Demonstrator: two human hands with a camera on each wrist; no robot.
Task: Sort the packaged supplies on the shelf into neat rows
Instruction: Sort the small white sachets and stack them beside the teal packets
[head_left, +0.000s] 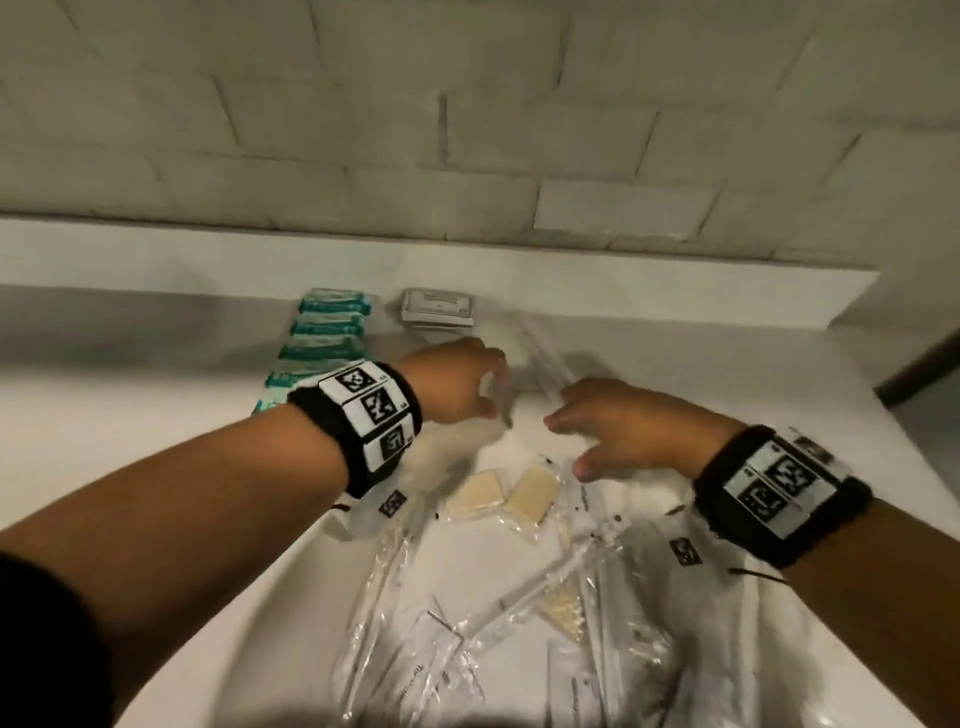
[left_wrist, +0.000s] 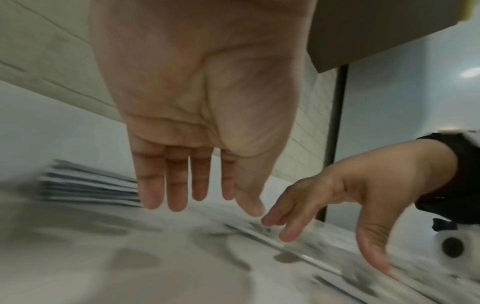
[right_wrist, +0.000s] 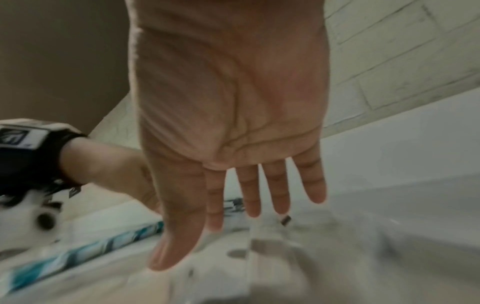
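On the white shelf a row of teal-and-white packets runs along the left, with a small stack of grey-white packets behind the hands. My left hand hovers palm down with straight fingers, holding nothing. My right hand hovers beside it, fingers spread and empty. Between and beyond the hands lie long clear sleeves. Two beige pads in clear wrap lie just below the hands. A loose pile of clear bags fills the near shelf.
A pale brick wall rises behind the shelf, above a raised white ledge. The shelf ends at the right, where a dark edge shows. Bare shelf surface lies at the back right.
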